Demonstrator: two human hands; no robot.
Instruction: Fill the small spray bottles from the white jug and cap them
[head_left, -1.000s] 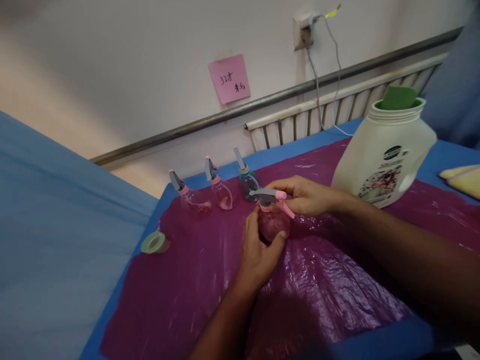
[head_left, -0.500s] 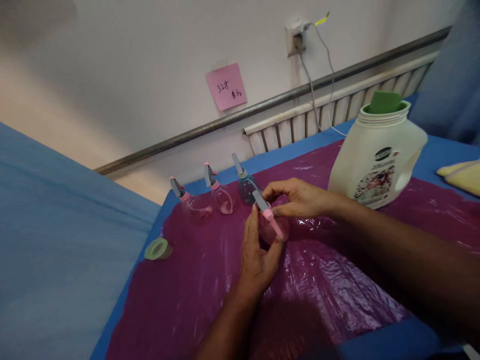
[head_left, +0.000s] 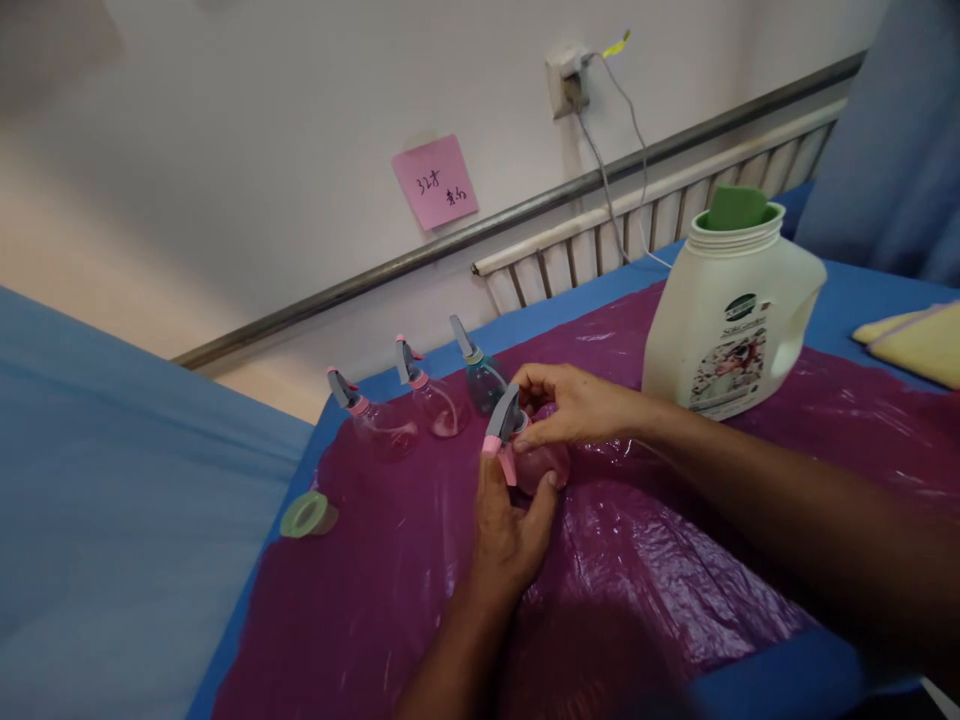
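Observation:
Both hands are on a clear spray bottle [head_left: 541, 465] with a grey and pink trigger head, standing on purple plastic sheeting. My left hand [head_left: 510, 535] curls around the near left side of its body, thumb against the bottle. From the right, my right hand [head_left: 574, 400] pinches the bottle at the pink collar below the head; some fingertips are hidden behind it. Just behind is a teal spray bottle [head_left: 486, 385]. To its left stand a clear pink-collared spray bottle [head_left: 442, 410] and another clear spray bottle [head_left: 386, 428].
A large white jug [head_left: 727, 330] holding something green in its mouth stands at the right. A pale green cap [head_left: 309, 515] lies at the left. Folded yellow cloth [head_left: 915, 345] rests at the far right. Wall, rail [head_left: 525, 208] and blue curtain [head_left: 135, 500] bound the table.
The held bottle's trigger head has turned, so its pink nozzle now points left toward my left fingers. My right fingers have shifted at the collar. The whole view has shifted slightly.

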